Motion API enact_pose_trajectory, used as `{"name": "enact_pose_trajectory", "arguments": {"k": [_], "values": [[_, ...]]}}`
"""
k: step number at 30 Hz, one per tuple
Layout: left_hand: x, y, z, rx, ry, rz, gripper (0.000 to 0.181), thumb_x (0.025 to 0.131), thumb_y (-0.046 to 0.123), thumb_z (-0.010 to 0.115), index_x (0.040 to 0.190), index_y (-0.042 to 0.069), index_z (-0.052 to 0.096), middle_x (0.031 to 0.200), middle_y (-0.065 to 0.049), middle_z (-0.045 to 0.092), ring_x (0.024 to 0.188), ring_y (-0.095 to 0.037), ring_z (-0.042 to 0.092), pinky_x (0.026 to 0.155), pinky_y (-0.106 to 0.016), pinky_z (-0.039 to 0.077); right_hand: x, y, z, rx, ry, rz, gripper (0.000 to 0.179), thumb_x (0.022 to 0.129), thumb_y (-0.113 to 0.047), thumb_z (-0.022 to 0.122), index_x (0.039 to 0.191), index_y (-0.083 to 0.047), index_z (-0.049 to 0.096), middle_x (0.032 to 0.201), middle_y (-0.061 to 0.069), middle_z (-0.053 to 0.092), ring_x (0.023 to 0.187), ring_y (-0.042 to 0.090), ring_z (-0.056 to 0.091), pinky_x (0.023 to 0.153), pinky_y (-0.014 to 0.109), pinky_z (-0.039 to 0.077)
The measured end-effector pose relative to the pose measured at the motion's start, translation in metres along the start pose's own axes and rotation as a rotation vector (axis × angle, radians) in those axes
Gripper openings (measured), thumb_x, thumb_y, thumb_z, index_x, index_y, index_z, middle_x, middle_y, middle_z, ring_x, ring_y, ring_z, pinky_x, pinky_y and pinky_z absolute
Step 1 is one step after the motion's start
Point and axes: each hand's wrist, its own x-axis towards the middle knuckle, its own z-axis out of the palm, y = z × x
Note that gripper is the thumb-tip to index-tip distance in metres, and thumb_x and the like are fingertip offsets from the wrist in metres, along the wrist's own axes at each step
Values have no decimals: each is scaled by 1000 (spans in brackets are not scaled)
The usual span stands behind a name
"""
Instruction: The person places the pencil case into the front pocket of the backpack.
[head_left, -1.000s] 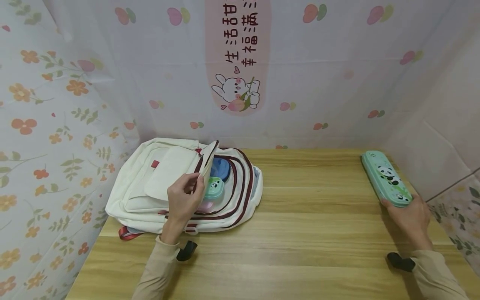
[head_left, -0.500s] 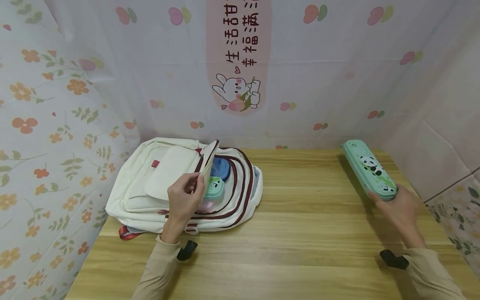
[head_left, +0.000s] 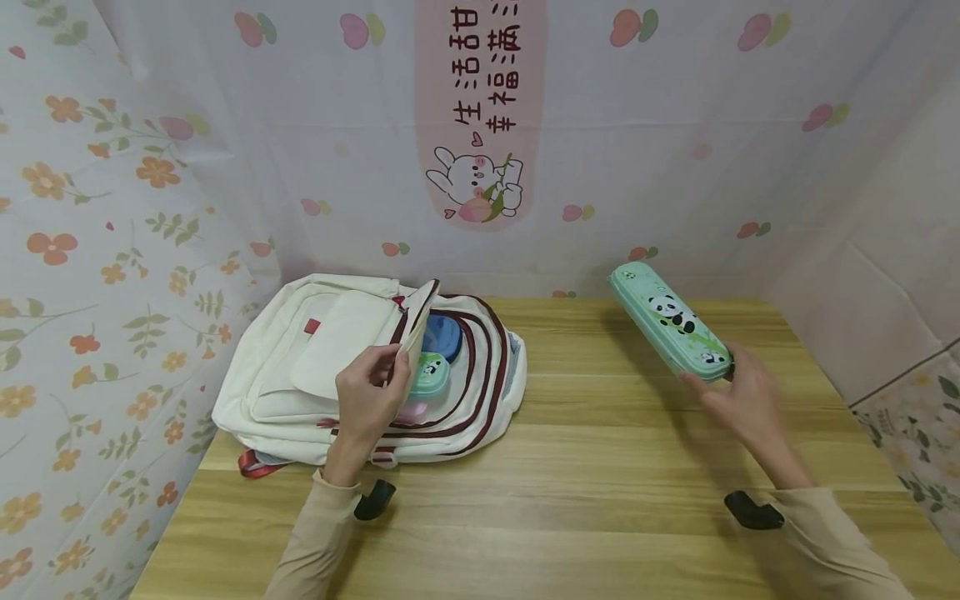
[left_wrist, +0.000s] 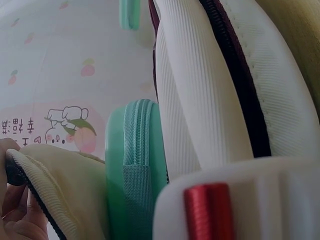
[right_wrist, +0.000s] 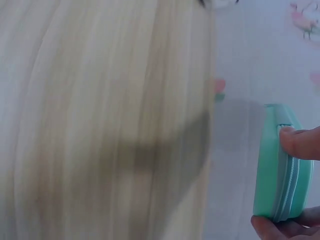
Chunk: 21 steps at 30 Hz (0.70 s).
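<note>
A cream backpack [head_left: 277, 358] with dark red zipper trim lies on the left of the table, its front pocket unzipped. My left hand [head_left: 371, 392] pinches the edge of the pocket's flap [left_wrist: 55, 190] and holds it up. Inside the pocket sit a small mint green zip case [head_left: 431, 375] with a panda print, a blue round case [head_left: 442, 335] and something pink [head_left: 411, 412], partly hidden by the hand. At the right, my right hand [head_left: 746, 404] grips the near end of a long mint green panda pencil case [head_left: 671, 321], raised above the table.
The wooden table [head_left: 585, 467] stretches between the backpack and the right hand. A printed cloth [head_left: 315, 125] hangs behind it, with more cloth at both sides. Each wrist wears a black mount [head_left: 753, 510].
My right hand has carried the pencil case leftward and up from the table's right edge. The left hand keeps the flap raised in the same place.
</note>
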Motion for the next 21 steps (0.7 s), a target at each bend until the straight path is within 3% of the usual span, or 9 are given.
{"name": "enact_pose_trajectory", "arguments": {"k": [9,16,21], "values": [[-1,-1,1,2,5,1,10,81,-15,69,90,-13,71,74,-20,69,58,-14,58,55,-14,48,1,-37,13,75,-68,-143,77,87,-28,80,140,13,44,124,34,54,107,49,59,86,58,50],[0,0,0,-2,9,1,10,80,-16,69,90,-14,71,74,-21,69,58,-14,58,55,-12,47,8,-60,26,109,-95,-252,72,86,-23,81,141,9,46,125,30,57,109,44,60,90,58,54],[-2,-13,2,5,20,13,10,82,-14,69,91,-11,72,74,-19,70,57,-16,59,55,-12,47,11,-77,39,136,-154,-298,69,85,-17,82,141,7,48,129,29,57,111,43,60,91,56,55]]}}
